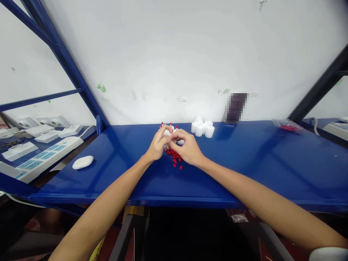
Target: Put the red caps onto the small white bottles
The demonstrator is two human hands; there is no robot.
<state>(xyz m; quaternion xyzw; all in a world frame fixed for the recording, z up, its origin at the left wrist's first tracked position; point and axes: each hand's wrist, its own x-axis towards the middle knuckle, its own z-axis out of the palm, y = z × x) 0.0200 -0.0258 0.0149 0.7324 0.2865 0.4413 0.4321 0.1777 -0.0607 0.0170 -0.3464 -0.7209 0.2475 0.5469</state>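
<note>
A white case [83,162] lies near the left edge of a blue worktop [114,145] as a person's left hand [160,143] curls inward, fingertips meeting those of the right hand [189,146], though what either pinches cannot be told. Red-tipped bottles [172,127] stand just beyond the hands, toward the back edge, with loose red caps [175,156] on the front-edge side. Farther right, white bottles [199,128] cluster near the back edge, and a clear bag [288,126] holding red pieces rests near the back right corner.

I see a pale sleeve [328,253] with a plain, rounded edge on the right arm [252,192]. Beyond that sleeve it is bare down to the right hand [189,146]. The left arm [108,203] and left hand [157,145] are bare too.
</note>
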